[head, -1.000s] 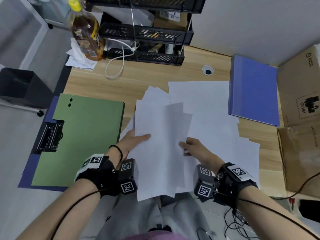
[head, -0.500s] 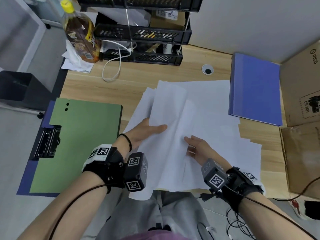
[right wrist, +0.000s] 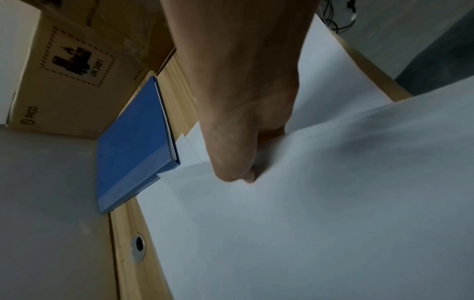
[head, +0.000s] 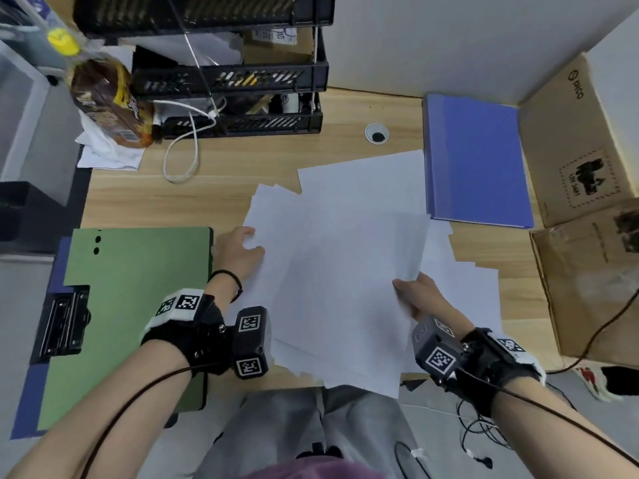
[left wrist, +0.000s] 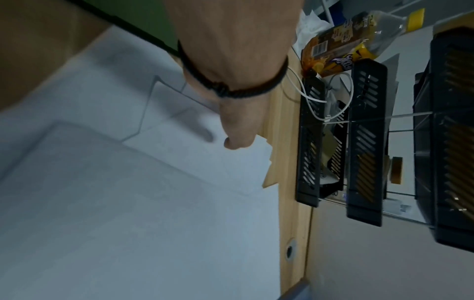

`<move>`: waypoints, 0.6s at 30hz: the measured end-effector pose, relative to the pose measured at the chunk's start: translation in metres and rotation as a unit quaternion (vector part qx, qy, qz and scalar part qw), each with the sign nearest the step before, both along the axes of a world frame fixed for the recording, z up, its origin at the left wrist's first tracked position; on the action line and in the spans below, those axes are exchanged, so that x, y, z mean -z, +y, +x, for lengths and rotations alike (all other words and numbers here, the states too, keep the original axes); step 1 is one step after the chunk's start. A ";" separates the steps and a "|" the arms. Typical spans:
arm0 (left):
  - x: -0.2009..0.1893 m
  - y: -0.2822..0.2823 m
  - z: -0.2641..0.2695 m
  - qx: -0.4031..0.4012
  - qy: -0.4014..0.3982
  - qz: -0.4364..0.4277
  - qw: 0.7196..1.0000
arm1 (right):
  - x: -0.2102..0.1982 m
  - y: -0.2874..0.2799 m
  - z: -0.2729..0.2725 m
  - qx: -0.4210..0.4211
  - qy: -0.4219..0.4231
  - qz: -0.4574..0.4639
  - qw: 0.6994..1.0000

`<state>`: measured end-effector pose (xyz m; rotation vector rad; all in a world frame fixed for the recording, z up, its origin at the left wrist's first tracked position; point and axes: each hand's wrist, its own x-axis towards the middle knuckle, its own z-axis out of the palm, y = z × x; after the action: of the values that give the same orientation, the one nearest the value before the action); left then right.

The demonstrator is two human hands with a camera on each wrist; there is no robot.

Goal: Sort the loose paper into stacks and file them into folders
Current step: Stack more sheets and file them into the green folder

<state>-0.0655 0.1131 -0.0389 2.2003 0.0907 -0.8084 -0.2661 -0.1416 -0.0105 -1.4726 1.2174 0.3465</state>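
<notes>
— Two hands on the loose white paper (head: pixel 339 271), is that right?

— Yes. The person's left hand (head: pixel 237 252) pinches the left edge of the sheets, thumb on top, other fingers hidden beneath. The right hand (head: pixel 420 297) grips the right edge of the top sheets, thumb over, fingers curled under; the right wrist view shows that edge lifted off the sheets below it.

— Where does the paper lie?

— Fanned across the middle of the wooden desk (head: pixel 242 188), with its near corner hanging over the desk edge at 6 o'clock, above the person's lap.

— And the folders?

— At 9 o'clock from the paper lies the green folder (head: pixel 138 305), opened flat, with a black clip (head: pixel 64 323) at its left side; a blue layer shows under it. At 2 o'clock lies the blue folder (head: pixel 477 160), shut, its left edge just beside the farthest sheet.

— Anything else on the desk?

— At 11 o'clock stand stacked black trays (head: pixel 238 81), a white cable (head: pixel 186 150) looping out in front of them. A bottle (head: pixel 103 95) of brown drink with a yellow cap stands left of the trays. Cardboard boxes (head: pixel 581 140) sit at 3 o'clock, beyond the blue folder.
</notes>
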 end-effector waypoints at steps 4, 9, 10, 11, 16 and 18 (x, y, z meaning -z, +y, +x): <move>-0.004 0.008 -0.009 -0.025 0.003 0.025 0.999 | 0.008 -0.009 -0.004 -0.014 0.033 -0.018 0.999; -0.012 -0.002 -0.015 -0.014 -0.017 0.011 1.000 | 0.012 -0.010 0.001 -0.036 0.061 0.010 0.997; -0.010 -0.002 -0.015 -0.019 -0.021 0.007 1.000 | 0.012 -0.009 0.002 -0.038 0.060 0.012 0.997; -0.010 -0.002 -0.015 -0.026 -0.026 0.006 0.999 | 0.013 -0.010 0.004 -0.036 0.058 0.017 0.998; -0.008 -0.005 -0.018 -0.087 -0.038 0.016 0.995 | 0.026 -0.015 0.008 -0.015 0.059 0.039 0.997; -0.009 -0.010 -0.023 -0.077 0.008 0.009 0.997 | 0.033 -0.019 0.010 -0.016 0.057 0.052 0.997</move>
<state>-0.0885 0.1032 -0.0296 2.1740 0.2735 -0.7414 -0.2560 -0.1602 -0.0439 -1.3989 1.2493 0.5138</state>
